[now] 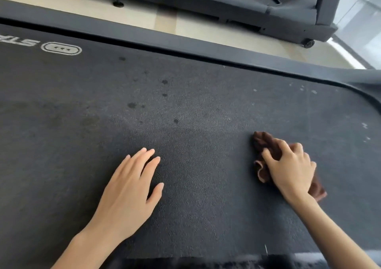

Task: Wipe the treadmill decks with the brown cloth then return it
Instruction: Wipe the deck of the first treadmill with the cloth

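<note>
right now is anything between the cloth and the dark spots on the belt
Nothing visible. The right hand grips the brown cloth, and bare belt runs from it to the dark spots. The left hand rests flat, clear of that path.

Bright daylight from upper right; wide-angle bending, bottom edge blurred

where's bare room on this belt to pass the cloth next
Bare belt lies between the left hand and the right hand gripping the brown cloth, and beyond both up to the side rail. Crowded only at the hands.
</note>
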The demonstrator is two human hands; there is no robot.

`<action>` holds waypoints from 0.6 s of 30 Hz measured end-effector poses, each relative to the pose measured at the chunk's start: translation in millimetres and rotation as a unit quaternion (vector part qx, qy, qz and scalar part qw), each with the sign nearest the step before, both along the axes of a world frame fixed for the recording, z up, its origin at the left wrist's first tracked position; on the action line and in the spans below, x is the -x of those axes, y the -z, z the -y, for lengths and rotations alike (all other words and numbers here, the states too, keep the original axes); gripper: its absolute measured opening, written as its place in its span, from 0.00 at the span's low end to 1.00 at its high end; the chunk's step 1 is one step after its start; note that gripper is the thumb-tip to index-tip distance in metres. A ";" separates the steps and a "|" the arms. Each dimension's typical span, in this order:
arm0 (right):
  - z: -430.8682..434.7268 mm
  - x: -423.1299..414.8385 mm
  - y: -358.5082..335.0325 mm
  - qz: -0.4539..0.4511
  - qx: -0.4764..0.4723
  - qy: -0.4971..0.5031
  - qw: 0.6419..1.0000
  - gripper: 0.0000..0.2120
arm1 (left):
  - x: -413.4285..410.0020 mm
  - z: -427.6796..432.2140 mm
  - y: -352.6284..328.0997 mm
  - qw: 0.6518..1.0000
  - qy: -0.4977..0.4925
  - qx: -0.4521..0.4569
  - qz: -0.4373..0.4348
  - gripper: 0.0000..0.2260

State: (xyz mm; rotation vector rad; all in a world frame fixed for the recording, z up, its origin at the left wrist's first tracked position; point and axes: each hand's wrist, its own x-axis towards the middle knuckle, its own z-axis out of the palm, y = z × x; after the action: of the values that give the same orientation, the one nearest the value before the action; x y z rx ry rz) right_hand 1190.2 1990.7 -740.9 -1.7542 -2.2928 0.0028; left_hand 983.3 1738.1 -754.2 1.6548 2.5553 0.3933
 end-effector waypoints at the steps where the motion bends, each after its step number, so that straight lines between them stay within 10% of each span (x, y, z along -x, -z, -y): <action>1: 9.1 12.6 1.1 0.006 -0.005 -0.026 1.000 0.18 | 0.9 0.3 -0.1 1.000 0.003 0.001 0.001 0.26; 11: 123.8 165.1 1.6 0.015 -0.022 -0.383 0.923 0.19 | 37.6 37.1 -4.0 0.996 -0.091 0.022 -0.007 0.24; 18: 150.0 217.3 0.0 0.019 -0.009 -0.445 0.895 0.19 | 85.2 94.9 -4.7 0.989 -0.125 0.068 -0.032 0.29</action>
State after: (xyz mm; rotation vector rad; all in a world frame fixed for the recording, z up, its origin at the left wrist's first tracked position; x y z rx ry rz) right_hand 972.9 1840.7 -740.9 -0.5529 -2.8785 0.1142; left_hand 898.1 1643.3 -749.4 1.3275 2.7764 0.1763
